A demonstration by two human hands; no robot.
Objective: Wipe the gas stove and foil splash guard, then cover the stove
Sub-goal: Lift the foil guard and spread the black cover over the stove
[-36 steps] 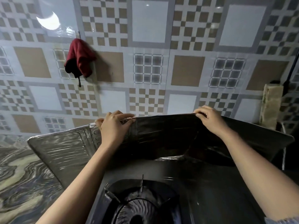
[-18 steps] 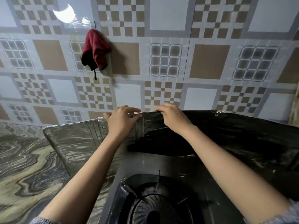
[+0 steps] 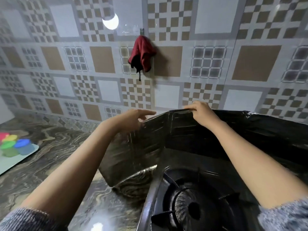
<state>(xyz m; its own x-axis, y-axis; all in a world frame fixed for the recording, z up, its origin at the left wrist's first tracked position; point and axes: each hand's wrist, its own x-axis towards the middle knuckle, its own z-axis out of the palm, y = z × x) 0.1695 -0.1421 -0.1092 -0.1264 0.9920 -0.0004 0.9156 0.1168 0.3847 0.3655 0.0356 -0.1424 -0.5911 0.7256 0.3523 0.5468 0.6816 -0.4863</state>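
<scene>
With the right hand [image 3: 200, 112] pinching the top edge of the foil splash guard [image 3: 148, 142] at centre frame and the left hand [image 3: 133, 117] loose-fingered beside its side panel, folding probably goes best gently along the crease, above the gas stove [image 3: 191, 207] at lower right.

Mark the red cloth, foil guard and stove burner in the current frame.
red cloth [image 3: 143, 53]: head view, middle of the hanging folds.
foil guard [image 3: 181, 130]: head view, dark panel just right of its crease.
stove burner [image 3: 182, 205]: head view, ribbed ring of the burner head.
</scene>
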